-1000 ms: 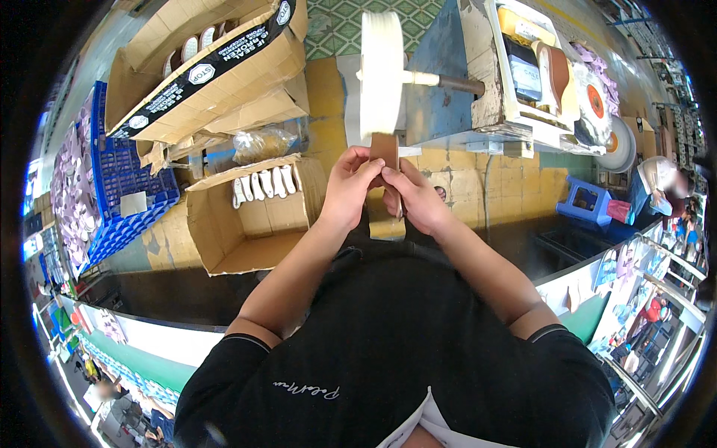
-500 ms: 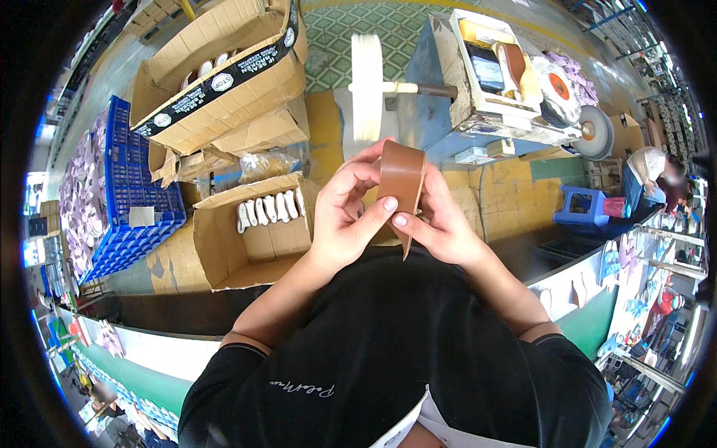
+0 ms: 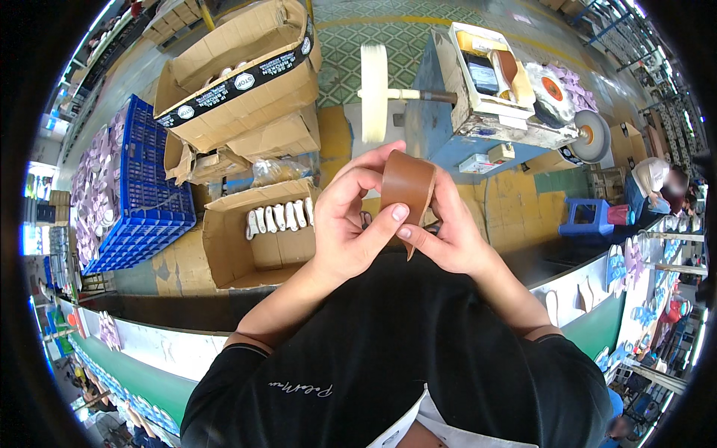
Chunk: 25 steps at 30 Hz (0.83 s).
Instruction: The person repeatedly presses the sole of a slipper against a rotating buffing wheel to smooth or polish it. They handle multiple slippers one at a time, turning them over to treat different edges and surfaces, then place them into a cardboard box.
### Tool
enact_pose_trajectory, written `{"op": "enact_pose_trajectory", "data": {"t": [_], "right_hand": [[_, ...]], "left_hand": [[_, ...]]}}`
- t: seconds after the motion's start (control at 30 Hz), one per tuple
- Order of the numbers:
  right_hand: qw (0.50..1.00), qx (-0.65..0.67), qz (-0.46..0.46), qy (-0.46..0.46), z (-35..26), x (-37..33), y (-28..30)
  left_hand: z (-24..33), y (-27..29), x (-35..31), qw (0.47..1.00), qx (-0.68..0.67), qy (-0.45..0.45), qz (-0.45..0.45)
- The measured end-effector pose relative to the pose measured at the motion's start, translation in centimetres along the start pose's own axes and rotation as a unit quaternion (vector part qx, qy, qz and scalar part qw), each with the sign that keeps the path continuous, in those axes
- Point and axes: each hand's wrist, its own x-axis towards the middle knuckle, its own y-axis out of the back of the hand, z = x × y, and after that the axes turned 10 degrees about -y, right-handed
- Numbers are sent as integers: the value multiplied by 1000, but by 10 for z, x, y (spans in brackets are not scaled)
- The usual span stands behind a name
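Observation:
A smooth brown shoe insole (image 3: 405, 184) is bent over into a loop in front of my chest, its narrow end pointing down. My left hand (image 3: 351, 224) grips it from the left, thumb pressed on the front face and fingers behind. From the right, my right hand (image 3: 457, 233) holds the other edge, its thumb near the lower part. The fingers behind the insole are partly hidden. Just beyond my hands stands a white buffing wheel (image 3: 374, 93) on a shaft from a blue machine (image 3: 431, 101).
A tray (image 3: 455, 46) on the machine holds another brown piece. A grey wheel (image 3: 592, 137) sits at its right end. Leftward are a carton (image 3: 224, 257) with white soles, a bigger carton (image 3: 246, 112) and a blue crate (image 3: 153, 198). A blue stool (image 3: 586, 216) stands right, near another person (image 3: 650, 179).
The view has shifted slightly, so the surroundings sit a little lower and the boxes farther right. Both hands keep hold of the bent insole, which is turned slightly and shows a rounder loop.

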Motion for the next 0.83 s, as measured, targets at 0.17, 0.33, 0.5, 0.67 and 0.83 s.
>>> {"op": "enact_pose_trajectory", "data": {"t": [0.17, 0.33, 0.5, 0.67, 0.83], "right_hand": [[999, -50, 1, 5, -11, -3, 2], [993, -117, 4, 21, -18, -2, -1], [990, -139, -5, 13, -17, -4, -5], [995, -96, -17, 13, -10, -5, -10], [995, -97, -18, -1, -5, -5, -7]], "left_hand": [[7, -4, 1, 998, 48, -27, 6], [9, -5, 4, 993, 96, -44, 59], [13, -9, -3, 985, 125, 26, 113], [6, -1, -3, 991, 7, 34, 129], [8, -3, -5, 995, 41, 10, 94]]}}
